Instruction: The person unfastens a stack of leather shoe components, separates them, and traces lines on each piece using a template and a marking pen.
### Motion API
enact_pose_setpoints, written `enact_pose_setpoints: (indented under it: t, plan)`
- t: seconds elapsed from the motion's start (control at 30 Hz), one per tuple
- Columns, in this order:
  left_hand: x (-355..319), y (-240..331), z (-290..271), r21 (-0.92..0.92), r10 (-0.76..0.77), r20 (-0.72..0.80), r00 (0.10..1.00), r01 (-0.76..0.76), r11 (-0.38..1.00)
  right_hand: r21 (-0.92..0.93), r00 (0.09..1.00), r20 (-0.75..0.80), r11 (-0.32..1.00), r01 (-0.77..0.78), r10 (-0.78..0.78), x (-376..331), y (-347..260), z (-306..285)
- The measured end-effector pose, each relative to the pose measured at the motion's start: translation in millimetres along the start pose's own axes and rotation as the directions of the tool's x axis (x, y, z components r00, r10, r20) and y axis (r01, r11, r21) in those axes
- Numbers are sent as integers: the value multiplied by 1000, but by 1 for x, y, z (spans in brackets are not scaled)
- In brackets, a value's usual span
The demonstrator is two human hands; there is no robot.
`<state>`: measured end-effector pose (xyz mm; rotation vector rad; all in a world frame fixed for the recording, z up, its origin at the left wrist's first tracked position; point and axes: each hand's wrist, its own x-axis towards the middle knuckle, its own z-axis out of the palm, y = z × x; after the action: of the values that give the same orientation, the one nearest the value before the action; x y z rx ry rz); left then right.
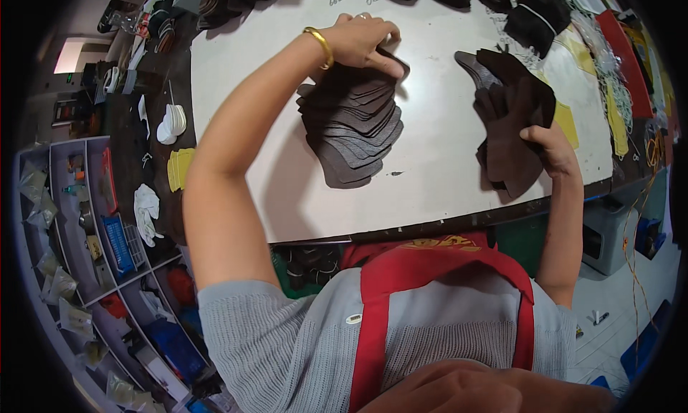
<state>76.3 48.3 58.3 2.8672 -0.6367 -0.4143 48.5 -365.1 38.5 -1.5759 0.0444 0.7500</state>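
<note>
A fanned stack of dark grey-brown cut pieces (358,126), leather or fabric, lies on the white table board (437,184). At its far end my left hand (362,42), with a gold bangle on the wrist, curls over the top pieces. The thumb is on the near side, and some fingertips are hidden. To the right, my right hand (555,149) grips a loose bunch of similar dark brown pieces (512,137) by their right side, thumb on top. That bunch is spread unevenly, with one greyer piece sticking out at its far left.
More dark piles (240,1) and a tied bundle (536,15) line the board's far edge. Yellow pieces (566,126) and a red box side (623,62) are at right. A white glove (147,214) and a compartment shelf (100,219) stand at left.
</note>
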Motion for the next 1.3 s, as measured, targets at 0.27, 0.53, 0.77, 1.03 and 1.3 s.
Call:
enact_pose_setpoints:
  t: [0.27, 0.53, 0.77, 1.03, 1.3]
  plan:
    - [-89, -15, 15, -231, 346, 70, 936, -322, 918, 41, 997, -44, 997, -59, 61, 3, 6, -11]
    - [-153, 53, 40, -70, 257, 13, 966, -255, 964, 14, 990, -138, 1000, -28, 30, -14, 2, -13]
    - [-135, 96, 72, -149, 207, -242, 948, -248, 957, 12, 982, -185, 1000, -19, 21, -8, 14, -3]
    - [-27, 35, 43, -122, -531, -431, 730, 536, 835, 79, 998, -55, 996, 47, -43, 3, -1, 21]
    - [-78, 88, 42, -6, -12, -871, 491, 13, 1000, -58, 928, 313, 971, 233, -204, 51, -42, 61]
